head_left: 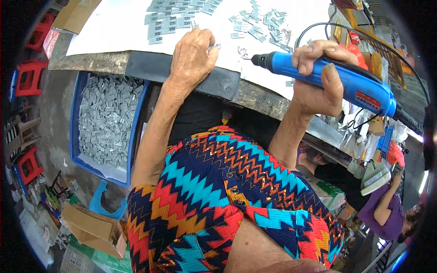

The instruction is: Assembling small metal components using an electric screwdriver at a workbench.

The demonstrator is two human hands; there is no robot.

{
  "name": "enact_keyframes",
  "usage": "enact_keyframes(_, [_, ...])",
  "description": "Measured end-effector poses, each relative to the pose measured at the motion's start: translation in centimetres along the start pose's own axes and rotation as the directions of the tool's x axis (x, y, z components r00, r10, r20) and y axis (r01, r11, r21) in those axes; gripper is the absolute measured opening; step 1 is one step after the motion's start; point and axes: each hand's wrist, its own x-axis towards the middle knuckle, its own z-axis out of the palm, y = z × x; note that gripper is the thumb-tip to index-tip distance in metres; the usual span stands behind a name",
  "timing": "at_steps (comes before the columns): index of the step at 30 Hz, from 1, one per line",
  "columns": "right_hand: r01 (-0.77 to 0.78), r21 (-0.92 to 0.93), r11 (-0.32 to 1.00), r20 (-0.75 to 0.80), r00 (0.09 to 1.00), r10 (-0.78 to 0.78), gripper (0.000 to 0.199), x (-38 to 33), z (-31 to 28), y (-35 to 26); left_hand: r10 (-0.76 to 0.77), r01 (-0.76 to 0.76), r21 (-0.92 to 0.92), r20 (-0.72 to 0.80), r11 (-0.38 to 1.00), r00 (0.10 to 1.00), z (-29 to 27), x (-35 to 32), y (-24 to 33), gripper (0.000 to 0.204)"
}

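My right hand (318, 82) is wrapped round a blue electric screwdriver (291, 63), held nearly level over the table's front edge. Its black tip points left, just by a small scatter of tiny screws (243, 51) on the white table top (114, 27). My left hand (193, 54) is closed over the near edge, fingers curled. A small grey piece (217, 46) shows at its thumb and fingertips, mostly hidden. Beyond it, flat grey rectangular pieces (170, 22) with dark slots lie in close rows. Loose grey pieces (257, 27) are heaped farther right.
Below the table on the left stands a blue bin (74, 136) full of grey pieces. The screwdriver's black cable (364, 28) loops over the right side. Cardboard boxes (86, 227) and red stools (33, 78) stand at left. A person in purple (384, 211) is at far right.
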Motion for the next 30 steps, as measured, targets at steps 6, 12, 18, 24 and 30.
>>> enact_keyframes(6, [0.026, 0.012, 1.0, -0.007, 1.0, -0.026, 0.029, -0.3, -1.3, -1.1, -0.092, 0.095, -0.059, 0.064, 0.994, 0.994, -0.1, 0.3, 0.4, 0.017])
enact_keyframes(12, [0.023, -0.026, 0.999, 0.006, 1.0, -0.023, 0.029, -1.1, -2.5, -1.6, -0.135, 0.141, -0.058, 0.096, 0.988, 0.986, -0.3, 0.2, 0.5, 0.02])
enact_keyframes(18, [0.003, 0.017, 1.0, -0.067, 0.998, -0.002, 0.029, -1.5, -3.2, -2.2, -0.167, 0.174, -0.052, 0.12, 0.983, 0.979, -0.8, 0.3, 0.9, 0.018])
enact_keyframes(24, [-0.008, 0.07, 0.997, -0.157, 0.987, 0.019, 0.029, -2.4, -3.9, -2.7, -0.207, 0.217, -0.062, 0.131, 0.974, 0.97, -0.7, 0.1, 1.0, 0.017])
enact_keyframes(30, [0.001, 0.088, 0.996, -0.134, 0.991, 0.011, 0.03, -2.7, -4.6, -3.2, -0.204, 0.213, -0.057, 0.132, 0.975, 0.97, -0.7, 0.3, 1.4, 0.015])
